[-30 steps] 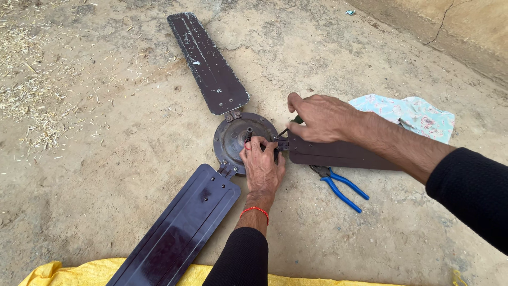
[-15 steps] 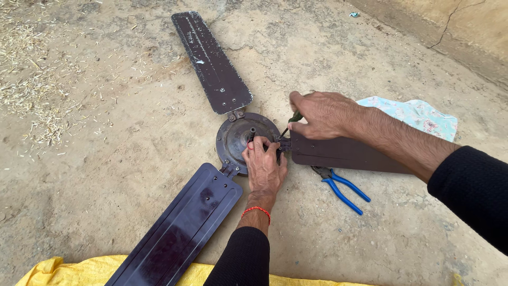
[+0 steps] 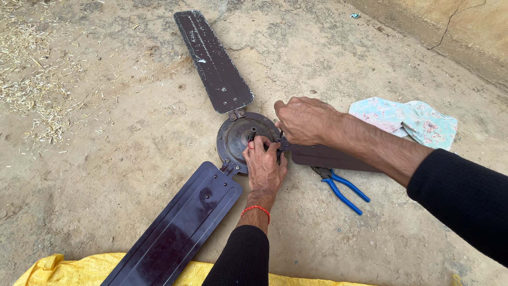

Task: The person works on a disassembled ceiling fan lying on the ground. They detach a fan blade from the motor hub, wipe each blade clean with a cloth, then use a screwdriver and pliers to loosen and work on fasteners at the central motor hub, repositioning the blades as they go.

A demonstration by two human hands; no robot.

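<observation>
In the head view, a dark ceiling fan (image 3: 233,132) is seen lying flat on the concrete floor (image 3: 106,159). Its motor hub (image 3: 239,139) is judged heavy and rigid, best gripped at the rim; the thin blades would flex. The left hand (image 3: 264,167) is pressed on the hub, fingers pinched narrowly at the blade bracket. The right hand (image 3: 304,121) is closed around a small tool, hardly visible. Blue-handled pliers (image 3: 338,188) and a floral cloth (image 3: 407,121) lie near.

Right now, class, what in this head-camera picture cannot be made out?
- What the right hand grips: hidden inside its fist.
- The fan hub's near edge: covered by the left hand.
- Third blade: largely under the right forearm.
- Near blade: tip cut off by the bottom edge.
- Pliers: jaws tucked under the third blade.
</observation>
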